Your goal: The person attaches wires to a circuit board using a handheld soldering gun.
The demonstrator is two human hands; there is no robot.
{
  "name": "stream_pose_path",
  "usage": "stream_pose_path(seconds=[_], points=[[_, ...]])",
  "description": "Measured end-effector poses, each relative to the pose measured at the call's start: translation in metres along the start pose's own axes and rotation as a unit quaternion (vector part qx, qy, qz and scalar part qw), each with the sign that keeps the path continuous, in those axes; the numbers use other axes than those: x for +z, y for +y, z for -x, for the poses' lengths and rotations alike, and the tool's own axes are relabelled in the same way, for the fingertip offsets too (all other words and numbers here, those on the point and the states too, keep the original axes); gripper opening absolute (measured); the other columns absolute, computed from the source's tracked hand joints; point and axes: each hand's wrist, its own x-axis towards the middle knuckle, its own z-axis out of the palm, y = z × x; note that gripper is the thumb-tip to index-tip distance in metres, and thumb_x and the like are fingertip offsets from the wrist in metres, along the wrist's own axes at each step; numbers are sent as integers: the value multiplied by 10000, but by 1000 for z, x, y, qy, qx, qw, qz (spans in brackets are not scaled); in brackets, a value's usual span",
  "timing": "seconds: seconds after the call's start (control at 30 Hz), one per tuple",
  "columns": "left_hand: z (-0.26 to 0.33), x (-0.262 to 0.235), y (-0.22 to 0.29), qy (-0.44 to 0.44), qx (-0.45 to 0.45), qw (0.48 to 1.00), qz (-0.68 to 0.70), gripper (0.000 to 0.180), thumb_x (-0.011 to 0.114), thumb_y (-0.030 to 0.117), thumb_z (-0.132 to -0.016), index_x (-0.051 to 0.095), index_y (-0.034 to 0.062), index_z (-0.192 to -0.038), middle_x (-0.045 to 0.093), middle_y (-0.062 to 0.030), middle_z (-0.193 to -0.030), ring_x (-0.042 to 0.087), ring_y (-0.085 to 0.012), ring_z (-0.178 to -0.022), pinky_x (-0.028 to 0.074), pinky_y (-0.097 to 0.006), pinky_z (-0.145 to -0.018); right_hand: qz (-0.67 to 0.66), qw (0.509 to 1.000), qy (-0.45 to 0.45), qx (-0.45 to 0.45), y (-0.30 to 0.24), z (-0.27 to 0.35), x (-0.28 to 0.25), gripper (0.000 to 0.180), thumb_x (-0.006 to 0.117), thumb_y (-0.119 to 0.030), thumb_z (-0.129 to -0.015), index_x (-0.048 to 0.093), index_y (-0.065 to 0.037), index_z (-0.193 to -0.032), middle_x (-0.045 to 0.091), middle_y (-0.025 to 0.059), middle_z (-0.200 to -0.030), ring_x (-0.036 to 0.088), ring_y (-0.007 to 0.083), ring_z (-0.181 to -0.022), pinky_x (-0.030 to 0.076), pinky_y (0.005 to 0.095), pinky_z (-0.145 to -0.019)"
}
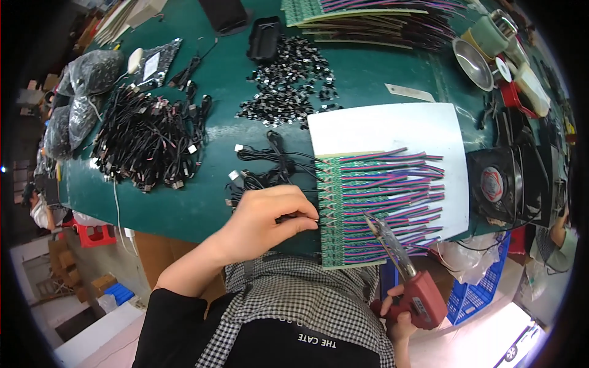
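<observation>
A panel of green circuit boards with rows of striped, multi-coloured wires lies on a white sheet. At the panel's left edge, my left hand pinches thumb and forefinger together; what sits between them is too small to make out. My right hand grips a red pistol-shaped soldering gun, its metal tip angled up and left over the wires. Just beyond my left hand lie black USB cables, some running to the panel's upper left edge.
On the green table are a big heap of black cables, a pile of small metal connectors and a black tray. More wired panels are stacked at the back. A black fan and a metal bowl stand right.
</observation>
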Motion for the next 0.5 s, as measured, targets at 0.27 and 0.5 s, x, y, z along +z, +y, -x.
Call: stream_pose_path(seconds=[0.27, 0.5], points=[[4, 12, -6, 25, -199, 963, 181, 127, 665, -16, -822, 674, -34, -948, 682, -86, -798, 649, -92, -683, 504, -213, -614, -58, 998, -34, 4, 7, 5, -9, 722, 718, -511, -778, 482, 51, -1164, 598, 146, -1032, 548, 169, -602, 422, 277, -521], [7, 18, 5, 9, -127, 989, 78, 129, 682, -24, -793, 673, -13, -922, 634, -59, -806, 607, -88, -657, 472, -224, -566, -99, 993, -67, 7, 6, 5, -14, 688, 754, -421, -783, 489, 22, -1238, 619, 177, -1091, 580, 185, -672, 471, 281, -594]])
